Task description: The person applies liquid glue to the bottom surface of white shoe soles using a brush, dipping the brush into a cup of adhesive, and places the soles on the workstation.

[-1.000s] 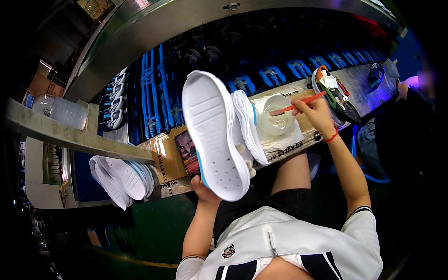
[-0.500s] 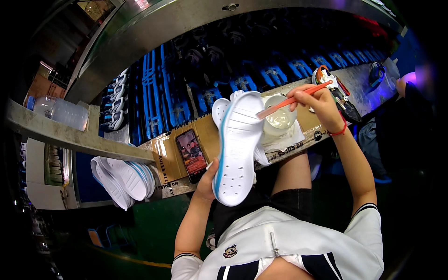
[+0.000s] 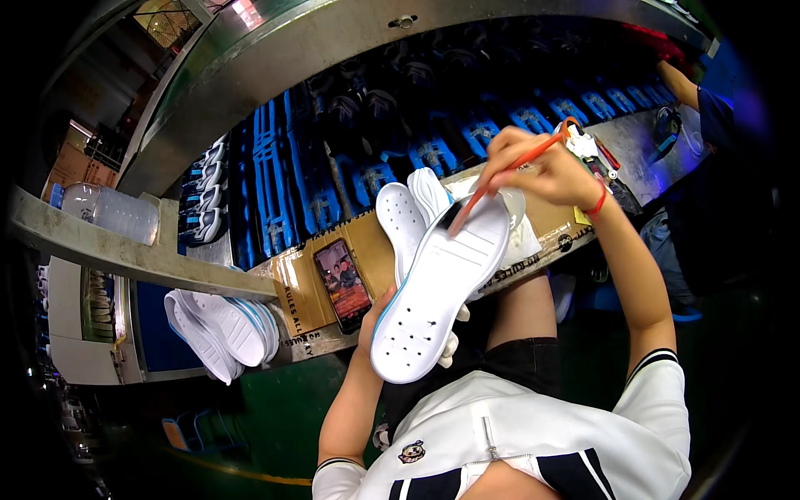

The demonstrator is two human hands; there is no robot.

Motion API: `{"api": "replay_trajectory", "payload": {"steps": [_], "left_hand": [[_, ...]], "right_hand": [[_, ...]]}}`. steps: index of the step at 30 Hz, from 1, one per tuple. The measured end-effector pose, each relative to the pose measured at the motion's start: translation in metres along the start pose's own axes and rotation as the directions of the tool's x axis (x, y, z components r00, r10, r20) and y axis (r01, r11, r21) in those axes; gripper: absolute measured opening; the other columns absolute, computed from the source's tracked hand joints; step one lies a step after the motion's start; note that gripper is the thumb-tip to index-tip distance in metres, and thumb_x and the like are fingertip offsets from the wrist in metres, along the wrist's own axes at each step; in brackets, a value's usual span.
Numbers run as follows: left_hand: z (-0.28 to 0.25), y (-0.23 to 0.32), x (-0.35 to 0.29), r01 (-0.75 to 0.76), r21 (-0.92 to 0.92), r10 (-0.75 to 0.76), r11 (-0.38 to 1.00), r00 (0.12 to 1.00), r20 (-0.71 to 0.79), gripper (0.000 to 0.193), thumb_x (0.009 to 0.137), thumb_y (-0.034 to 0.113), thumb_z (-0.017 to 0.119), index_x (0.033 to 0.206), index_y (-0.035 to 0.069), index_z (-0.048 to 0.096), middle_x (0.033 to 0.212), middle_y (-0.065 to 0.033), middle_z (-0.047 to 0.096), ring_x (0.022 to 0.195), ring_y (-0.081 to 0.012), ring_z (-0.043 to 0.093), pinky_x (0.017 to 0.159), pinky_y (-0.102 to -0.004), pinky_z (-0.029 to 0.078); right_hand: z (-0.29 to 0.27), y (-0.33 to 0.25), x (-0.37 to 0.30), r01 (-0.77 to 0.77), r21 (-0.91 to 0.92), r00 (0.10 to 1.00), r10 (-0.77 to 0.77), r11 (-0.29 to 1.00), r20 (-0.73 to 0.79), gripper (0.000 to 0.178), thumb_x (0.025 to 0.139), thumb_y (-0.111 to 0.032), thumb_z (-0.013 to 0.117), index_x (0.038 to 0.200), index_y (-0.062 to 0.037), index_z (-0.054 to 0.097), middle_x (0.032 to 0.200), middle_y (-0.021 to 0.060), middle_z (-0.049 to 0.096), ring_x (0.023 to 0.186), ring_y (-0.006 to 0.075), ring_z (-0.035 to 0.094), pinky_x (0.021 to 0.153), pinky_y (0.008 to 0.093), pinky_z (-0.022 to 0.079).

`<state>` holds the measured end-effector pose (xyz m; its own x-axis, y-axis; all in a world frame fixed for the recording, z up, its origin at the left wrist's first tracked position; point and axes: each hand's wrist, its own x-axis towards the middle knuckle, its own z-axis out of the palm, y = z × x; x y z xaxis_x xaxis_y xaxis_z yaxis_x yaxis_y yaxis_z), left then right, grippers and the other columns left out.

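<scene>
A white shoe sole (image 3: 437, 292) with a blue edge and small holes at its near end is tilted up in front of me. My left hand (image 3: 371, 325) is closed on its left side; white-covered fingertips show past its right edge. My right hand (image 3: 546, 171) pinches an orange-handled brush (image 3: 521, 160), its bristles against the far part of the sole's inner face. Behind the sole, a clear bowl (image 3: 515, 204) is partly hidden. More white soles (image 3: 398, 218) lie beyond it on the cardboard.
A phone (image 3: 342, 282) lies on the cardboard (image 3: 293, 279) at the left. Stacked white soles (image 3: 221, 329) stand at the bench's left end, below a clear bottle (image 3: 112, 214). Rows of blue and dark shoe parts (image 3: 479, 133) fill the back. Another person's arm (image 3: 679, 86) reaches in at far right.
The sole has tilted and come slightly nearer me. My right hand has moved left and up, with the brush held more steeply. Another person's arm has come in at far right.
</scene>
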<state>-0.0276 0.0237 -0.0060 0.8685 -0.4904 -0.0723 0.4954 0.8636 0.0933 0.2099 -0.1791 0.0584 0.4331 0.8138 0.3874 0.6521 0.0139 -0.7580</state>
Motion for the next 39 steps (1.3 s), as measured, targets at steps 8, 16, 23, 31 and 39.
{"api": "replay_trajectory", "payload": {"steps": [8, 16, 23, 31, 39], "left_hand": [[-0.003, 0.003, 0.009, -0.197, 0.337, 0.203, 0.921, 0.979, 0.018, 0.068, 0.091, 0.047, 0.041, 0.135, -0.005, 0.033, 0.121, -0.024, 0.052, 0.099, -0.0382, 0.059, 0.081, -0.0493, 0.051], [0.003, 0.013, 0.028, -0.395, 0.718, 0.691, 0.573, 0.703, -0.165, 0.062, 0.092, 0.046, 0.038, 0.132, -0.001, 0.039, 0.12, -0.0164, 0.056, 0.106, -0.0231, 0.059, 0.089, -0.0359, 0.048], [0.004, 0.014, 0.024, -0.458, 0.712, 0.763, 0.532, 0.623, -0.169, 0.063, 0.092, 0.047, 0.041, 0.131, -0.002, 0.039, 0.12, -0.016, 0.055, 0.106, -0.0239, 0.058, 0.091, -0.0357, 0.046], [0.003, -0.012, 0.008, -0.279, 0.315, 0.339, 0.907, 0.927, -0.157, 0.076, 0.089, 0.053, 0.04, 0.134, -0.007, 0.032, 0.116, -0.0268, 0.053, 0.1, -0.0446, 0.057, 0.077, -0.0548, 0.052], [0.011, 0.004, 0.01, -0.425, 0.534, 0.625, 0.731, 0.732, -0.272, 0.068, 0.09, 0.049, 0.039, 0.133, -0.004, 0.036, 0.115, -0.0222, 0.055, 0.099, -0.0307, 0.061, 0.08, -0.0447, 0.054]], "right_hand": [[0.016, -0.007, -0.039, -0.151, 0.006, 0.922, 0.143, 0.988, -0.359, 0.013, 0.088, -0.006, 0.057, 0.092, 0.0027, 0.066, 0.087, 0.0097, 0.062, 0.08, 0.0163, 0.062, 0.074, 0.0275, 0.049], [0.073, -0.042, -0.044, 0.085, -0.041, 0.955, -0.093, 0.996, -0.283, 0.011, 0.084, -0.006, 0.061, 0.09, -0.0013, 0.069, 0.075, 0.0053, 0.067, 0.071, 0.0185, 0.057, 0.068, 0.0289, 0.047], [0.09, -0.061, -0.055, -0.36, 0.659, 0.889, 0.457, 0.661, 0.027, 0.017, 0.089, -0.009, 0.057, 0.092, 0.0045, 0.067, 0.076, 0.0091, 0.068, 0.075, 0.0146, 0.062, 0.074, 0.0275, 0.048], [0.034, 0.025, 0.002, -0.182, 0.509, 0.863, 0.384, 0.842, -0.328, 0.022, 0.09, -0.014, 0.055, 0.093, 0.0057, 0.066, 0.074, 0.0082, 0.068, 0.074, 0.0118, 0.062, 0.083, 0.0268, 0.045], [0.056, -0.019, -0.011, -0.136, 0.072, 0.942, 0.151, 0.988, -0.301, 0.015, 0.089, -0.011, 0.057, 0.092, 0.0004, 0.067, 0.077, 0.0074, 0.066, 0.076, 0.0153, 0.061, 0.074, 0.0286, 0.047]]}}
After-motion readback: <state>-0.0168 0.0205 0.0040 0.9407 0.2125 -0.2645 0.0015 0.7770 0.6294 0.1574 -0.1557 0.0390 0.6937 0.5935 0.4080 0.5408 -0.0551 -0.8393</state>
